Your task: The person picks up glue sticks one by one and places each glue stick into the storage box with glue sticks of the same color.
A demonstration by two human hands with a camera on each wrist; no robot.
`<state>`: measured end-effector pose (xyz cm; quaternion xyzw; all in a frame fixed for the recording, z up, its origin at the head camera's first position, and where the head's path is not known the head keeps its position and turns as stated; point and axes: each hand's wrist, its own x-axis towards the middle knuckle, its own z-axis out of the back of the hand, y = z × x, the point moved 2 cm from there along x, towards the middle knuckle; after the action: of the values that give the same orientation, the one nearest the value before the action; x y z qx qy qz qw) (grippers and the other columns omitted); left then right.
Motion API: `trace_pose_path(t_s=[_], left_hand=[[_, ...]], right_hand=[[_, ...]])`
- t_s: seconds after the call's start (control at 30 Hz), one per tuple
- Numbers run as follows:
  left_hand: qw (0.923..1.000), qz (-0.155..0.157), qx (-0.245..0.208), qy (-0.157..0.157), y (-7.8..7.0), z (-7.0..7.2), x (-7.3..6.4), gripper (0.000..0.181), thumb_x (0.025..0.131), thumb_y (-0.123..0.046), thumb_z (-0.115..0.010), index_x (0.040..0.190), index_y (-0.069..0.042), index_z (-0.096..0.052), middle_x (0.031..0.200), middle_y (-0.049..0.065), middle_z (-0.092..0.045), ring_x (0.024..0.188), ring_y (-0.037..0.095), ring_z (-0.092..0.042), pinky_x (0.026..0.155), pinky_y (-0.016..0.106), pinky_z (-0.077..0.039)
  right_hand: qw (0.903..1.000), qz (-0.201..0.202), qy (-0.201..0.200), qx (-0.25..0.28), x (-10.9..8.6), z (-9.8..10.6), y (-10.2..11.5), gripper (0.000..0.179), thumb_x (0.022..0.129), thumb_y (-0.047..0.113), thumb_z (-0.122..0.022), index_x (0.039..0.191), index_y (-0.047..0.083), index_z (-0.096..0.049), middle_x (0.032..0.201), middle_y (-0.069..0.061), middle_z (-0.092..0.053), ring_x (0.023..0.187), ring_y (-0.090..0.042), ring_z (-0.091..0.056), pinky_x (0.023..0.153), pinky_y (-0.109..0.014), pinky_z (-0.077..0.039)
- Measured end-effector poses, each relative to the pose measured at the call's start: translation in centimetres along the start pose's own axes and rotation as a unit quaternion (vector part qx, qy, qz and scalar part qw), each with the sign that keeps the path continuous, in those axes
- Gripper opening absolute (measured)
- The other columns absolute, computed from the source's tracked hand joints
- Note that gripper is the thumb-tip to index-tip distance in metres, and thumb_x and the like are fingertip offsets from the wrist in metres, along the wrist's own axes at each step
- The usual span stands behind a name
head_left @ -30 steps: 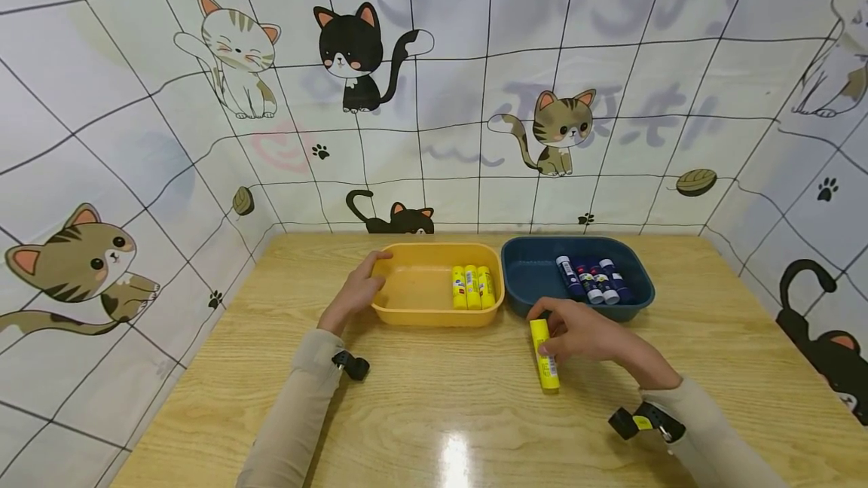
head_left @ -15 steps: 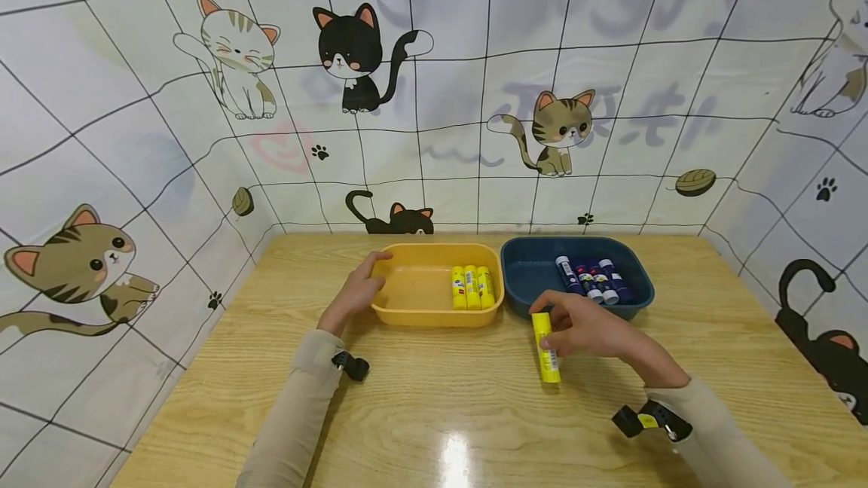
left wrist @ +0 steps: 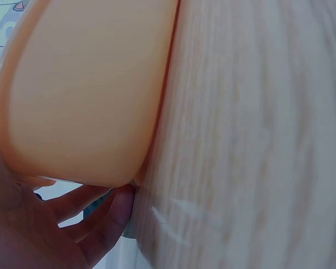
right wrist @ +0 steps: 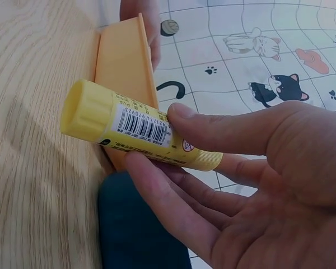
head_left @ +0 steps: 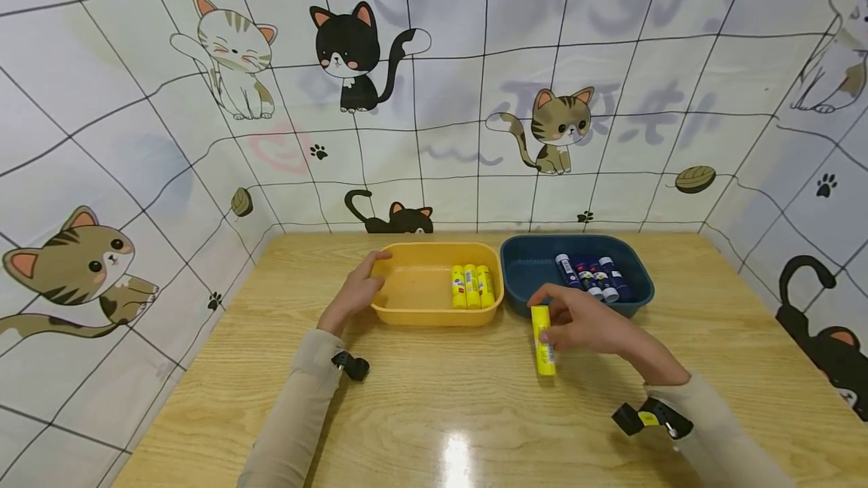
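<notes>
My right hand pinches a yellow glue stick between thumb and fingers, in front of the blue basket. In the right wrist view, the barcode label of the glue stick faces the camera, its cap pointing left. My left hand holds the left end of the yellow basket. The left wrist view has its fingers against the end wall of the yellow basket. Three yellow glue sticks stand side by side at that basket's right end.
Several dark purple glue sticks lie in the right part of the blue basket. Both baskets stand side by side near the back of the wooden table. A cat-printed cloth rises behind and at both sides.
My right hand has moved the yellow glue stick slightly up and away from me, toward the baskets. The left hand and both baskets stay in place.
</notes>
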<state>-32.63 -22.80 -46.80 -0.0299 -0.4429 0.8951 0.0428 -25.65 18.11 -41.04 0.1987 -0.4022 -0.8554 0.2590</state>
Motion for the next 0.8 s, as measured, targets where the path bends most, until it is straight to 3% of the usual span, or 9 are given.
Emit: trace_pose_path(t_s=[0.4, 0.6, 0.8], left_hand=[[1.0, -0.001, 0.0, 0.0, 0.3, -0.1, 0.2, 0.057, 0.096, -0.009, -0.044, 0.153, -0.018, -0.044, 0.166, 0.016, -0.035, 0.133, 0.037, -0.043, 0.106, 0.05, -0.035], [1.0, 0.003, -0.006, 0.002, 0.1, -0.2, 0.2, 0.057, 0.097, -0.008, -0.043, 0.153, -0.019, -0.044, 0.166, 0.015, -0.035, 0.133, 0.036, -0.044, 0.102, 0.047, -0.04], [1.0, 0.0, -0.004, -0.002, 0.1, -0.1, 0.1, 0.058, 0.096, -0.009, -0.044, 0.153, -0.019, -0.044, 0.165, 0.015, -0.037, 0.129, 0.035, -0.044, 0.105, 0.048, -0.035]], right_hand=[[0.9992, -0.009, -0.003, 0.04, 0.2, -0.1, 0.7, 0.047, 0.094, 0.009, -0.073, 0.135, 0.003, -0.052, 0.105, -0.014, -0.069, 0.092, -0.024, -0.067, 0.079, -0.045, -0.061], [0.9998, 0.011, -0.01, 0.012, 0.5, 0.3, 1.5, 0.046, 0.094, 0.01, -0.073, 0.134, 0.004, -0.053, 0.103, -0.012, -0.071, 0.094, -0.024, -0.068, 0.079, -0.039, -0.059], [0.9996, 0.024, -0.013, -0.005, 1.2, 0.7, 2.6, 0.048, 0.093, 0.009, -0.074, 0.134, 0.001, -0.052, 0.097, -0.009, -0.07, 0.092, -0.021, -0.069, 0.077, -0.035, -0.059]])
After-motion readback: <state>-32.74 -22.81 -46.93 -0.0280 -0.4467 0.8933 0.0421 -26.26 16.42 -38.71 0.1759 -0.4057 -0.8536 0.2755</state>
